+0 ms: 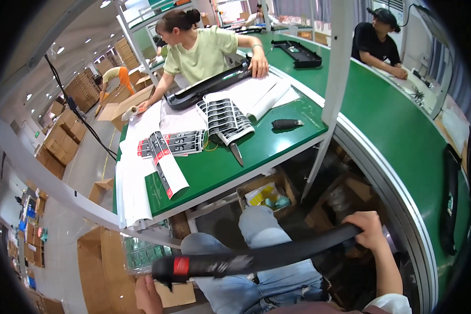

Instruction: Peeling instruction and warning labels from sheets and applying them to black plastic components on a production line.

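Across my lap lies a long, curved black plastic casing [293, 255], slightly blurred, with a red label patch near its left end. My right hand [369, 228] is closed around the casing's right end. Beside the left end is my left hand [149, 296], fingers pointing up; blur hides whether they grip it. Ahead, on the green table [214, 180], are sheets of black printed labels [225, 118], a strip with red patches [165, 165], a knife-like blade [236, 154] and a small dark wrapped object [286, 124].
Opposite, a person in light green [209, 55] handles another black casing [209, 88]. A white post [336, 68] rises at the table's right corner. A curved green bench [397, 136] on the right bears another casing [449, 201]. An open carton [285, 209] stands under the table.
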Motion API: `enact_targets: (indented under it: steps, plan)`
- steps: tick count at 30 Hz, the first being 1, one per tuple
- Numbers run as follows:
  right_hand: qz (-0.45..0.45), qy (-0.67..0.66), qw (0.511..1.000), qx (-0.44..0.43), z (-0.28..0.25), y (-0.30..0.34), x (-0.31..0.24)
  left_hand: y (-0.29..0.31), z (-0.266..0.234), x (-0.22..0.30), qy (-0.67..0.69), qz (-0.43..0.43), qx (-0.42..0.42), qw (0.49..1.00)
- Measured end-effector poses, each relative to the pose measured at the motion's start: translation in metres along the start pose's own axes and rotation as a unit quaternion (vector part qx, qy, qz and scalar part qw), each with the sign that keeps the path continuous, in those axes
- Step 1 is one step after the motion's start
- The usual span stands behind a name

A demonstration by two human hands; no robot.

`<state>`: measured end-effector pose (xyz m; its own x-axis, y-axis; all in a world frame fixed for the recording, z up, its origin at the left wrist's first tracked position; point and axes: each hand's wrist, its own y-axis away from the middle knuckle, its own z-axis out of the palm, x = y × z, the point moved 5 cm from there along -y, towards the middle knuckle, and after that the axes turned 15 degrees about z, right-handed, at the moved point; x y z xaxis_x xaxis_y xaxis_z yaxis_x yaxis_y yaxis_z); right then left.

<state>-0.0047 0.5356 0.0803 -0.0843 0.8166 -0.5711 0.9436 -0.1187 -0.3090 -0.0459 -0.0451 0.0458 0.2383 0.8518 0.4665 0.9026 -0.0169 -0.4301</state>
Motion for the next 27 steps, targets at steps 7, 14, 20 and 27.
enact_targets:
  steps: [7, 14, 20, 27]
  plan:
    - [0.379, -0.184, 0.821, 0.386, -0.132, 0.150, 0.134, -0.017, 0.148, 0.051, 0.274, 0.099, -0.066, 0.954]
    - [0.361, -0.217, 0.822, 0.383, -0.249, 0.103, 0.254, -0.003, 0.258, 0.081, 0.264, 0.150, -0.176, 0.937]
    - [0.443, -0.248, 0.747, 0.430, -0.276, -0.025, 0.416, 0.029, 0.283, 0.076, -0.106, 0.313, -0.360, 0.872]
    - [0.489, 0.238, 0.766, 0.342, -0.252, -0.077, 0.413, 0.033, 0.289, 0.074, -0.108, 0.287, -0.416, 0.856]
